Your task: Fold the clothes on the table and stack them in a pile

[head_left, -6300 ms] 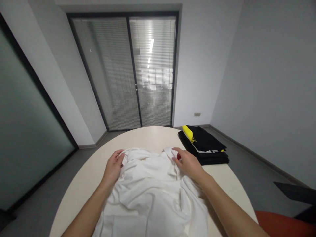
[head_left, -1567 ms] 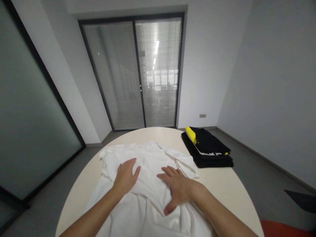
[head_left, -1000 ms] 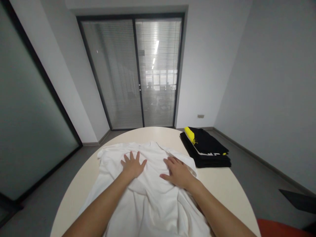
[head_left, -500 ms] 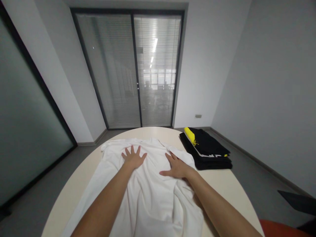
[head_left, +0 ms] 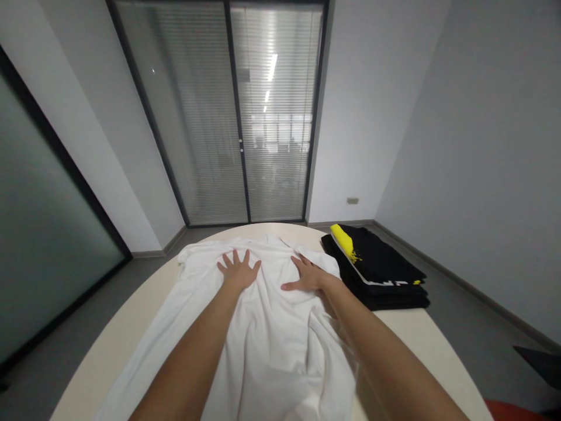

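A white shirt [head_left: 267,333] lies spread over a round cream table [head_left: 421,345], its collar end toward the far edge. My left hand [head_left: 239,271] presses flat on the upper left of the shirt, fingers spread. My right hand [head_left: 308,276] lies flat on the upper right of the shirt, fingers stretched out and thumb pointing left. Neither hand holds anything. Soft creases run down the cloth below my forearms.
A folded stack of black clothes with a yellow patch [head_left: 377,266] sits on the table's right side, close to the shirt's right shoulder. Sliding glass doors with blinds [head_left: 232,117] stand beyond the table. An orange seat [head_left: 521,410] shows at the bottom right corner.
Earlier both hands gripped the shirt's collar area. Since then they have flattened out and slid away from me along the cloth, which now lies smoother and more spread out.
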Demonstrator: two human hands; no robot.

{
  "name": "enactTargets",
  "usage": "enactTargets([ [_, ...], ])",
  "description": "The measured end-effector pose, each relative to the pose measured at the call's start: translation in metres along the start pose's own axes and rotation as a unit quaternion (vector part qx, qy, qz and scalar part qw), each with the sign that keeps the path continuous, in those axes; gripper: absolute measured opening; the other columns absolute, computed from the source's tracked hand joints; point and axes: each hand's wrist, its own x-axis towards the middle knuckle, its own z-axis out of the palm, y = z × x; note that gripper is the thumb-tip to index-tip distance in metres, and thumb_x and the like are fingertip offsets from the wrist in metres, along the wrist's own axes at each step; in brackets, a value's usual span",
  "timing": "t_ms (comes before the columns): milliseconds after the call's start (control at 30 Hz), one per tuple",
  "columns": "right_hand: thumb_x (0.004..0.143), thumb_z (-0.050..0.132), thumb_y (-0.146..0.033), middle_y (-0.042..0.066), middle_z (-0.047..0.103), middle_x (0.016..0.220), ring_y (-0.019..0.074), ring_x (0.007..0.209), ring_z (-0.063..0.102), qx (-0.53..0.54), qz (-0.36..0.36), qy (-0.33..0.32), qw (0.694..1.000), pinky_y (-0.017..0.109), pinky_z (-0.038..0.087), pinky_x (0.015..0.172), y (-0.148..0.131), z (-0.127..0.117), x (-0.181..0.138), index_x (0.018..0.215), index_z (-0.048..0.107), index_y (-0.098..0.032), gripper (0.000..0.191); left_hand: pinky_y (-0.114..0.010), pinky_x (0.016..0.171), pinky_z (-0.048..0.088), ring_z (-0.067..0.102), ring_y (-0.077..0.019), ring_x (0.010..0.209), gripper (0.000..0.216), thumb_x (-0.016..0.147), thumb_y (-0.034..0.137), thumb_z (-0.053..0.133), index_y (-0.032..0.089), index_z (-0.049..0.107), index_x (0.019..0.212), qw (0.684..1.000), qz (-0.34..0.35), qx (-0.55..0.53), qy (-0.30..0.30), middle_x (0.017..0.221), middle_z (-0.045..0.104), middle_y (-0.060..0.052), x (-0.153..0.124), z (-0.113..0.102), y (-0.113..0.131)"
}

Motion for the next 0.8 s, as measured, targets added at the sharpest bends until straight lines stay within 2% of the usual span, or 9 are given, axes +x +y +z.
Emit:
enactTargets([
  [267,0.060,0.060,-0.090,0.011,-0.008,0.167,0.0343,0.153,0.001,-0.002,0.012,0.029,1.000,0.047,0.007,0.124,0.009,-0.007,0.031,0.161,0.008,-0.020,0.134,-0.071,0.112,0.004,0.007,-0.0514,0.148,0.082,0.087,0.076,0.031,0.029,0.037,0.154,0.999,0.016,-0.014,0.028,0.165,0.020,-0.012,0.034,0.005,0.013],
  [367,0.059,0.059,-0.091,0.011,-0.007,0.167,0.0344,0.153,0.005,0.002,0.009,0.031,0.999,0.046,0.008,0.124,0.011,-0.009,0.036,0.161,0.008,-0.020,0.134,-0.072,0.112,0.008,0.014,-0.0514,0.146,0.077,0.086,0.072,0.042,0.026,0.049,0.146,0.995,0.026,-0.061,0.075,0.160,0.033,-0.014,0.039,0.007,0.014],
  [433,0.057,0.059,-0.092,0.012,-0.005,0.167,0.0349,0.153,0.006,0.005,0.010,0.032,0.999,0.046,0.009,0.124,0.012,-0.009,0.037,0.161,0.008,-0.020,0.136,-0.069,0.112,0.016,0.026,-0.0476,0.144,0.064,0.090,0.063,0.044,0.023,0.056,0.139,0.988,0.047,-0.092,0.117,0.153,0.043,-0.015,0.038,0.005,0.013],
  [533,0.056,0.057,-0.094,0.012,-0.003,0.167,0.0358,0.153,0.005,0.003,0.003,0.041,0.999,0.046,0.009,0.123,0.012,-0.009,0.035,0.161,0.010,-0.021,0.137,-0.052,0.113,0.031,0.047,-0.0336,0.133,0.046,0.098,0.043,0.037,0.018,0.059,0.130,0.974,0.097,-0.114,0.171,0.140,0.056,-0.014,0.026,-0.006,0.011],
  [600,0.057,0.055,-0.095,0.012,-0.002,0.167,0.0366,0.152,0.006,0.000,-0.003,0.049,0.999,0.047,0.010,0.123,0.012,-0.008,0.033,0.161,0.012,-0.020,0.135,-0.043,0.107,0.038,0.056,-0.0271,0.121,0.039,0.100,0.034,0.033,0.017,0.060,0.123,0.962,0.133,-0.123,0.203,0.128,0.062,-0.013,0.013,-0.015,0.010],
  [700,0.060,0.056,-0.093,0.013,0.007,0.167,0.0398,0.150,0.014,-0.007,0.003,0.075,0.997,0.051,0.014,0.120,0.011,-0.004,0.026,0.159,0.020,-0.023,0.127,-0.039,0.100,0.041,0.062,-0.0242,0.107,0.035,0.101,0.027,0.030,0.018,0.061,0.115,0.946,0.187,-0.129,0.231,0.115,0.067,-0.011,-0.013,-0.025,0.007],
  [800,0.065,0.059,-0.088,0.016,0.026,0.159,0.0386,0.142,0.031,-0.009,-0.003,0.148,0.989,0.053,0.024,0.115,0.006,0.001,0.015,0.153,0.034,-0.024,0.112,-0.037,0.095,0.043,0.065,-0.0224,0.099,0.031,0.100,0.027,0.034,0.019,0.062,0.109,0.933,0.252,-0.124,0.225,0.107,0.070,-0.009,-0.044,-0.029,0.002],
])
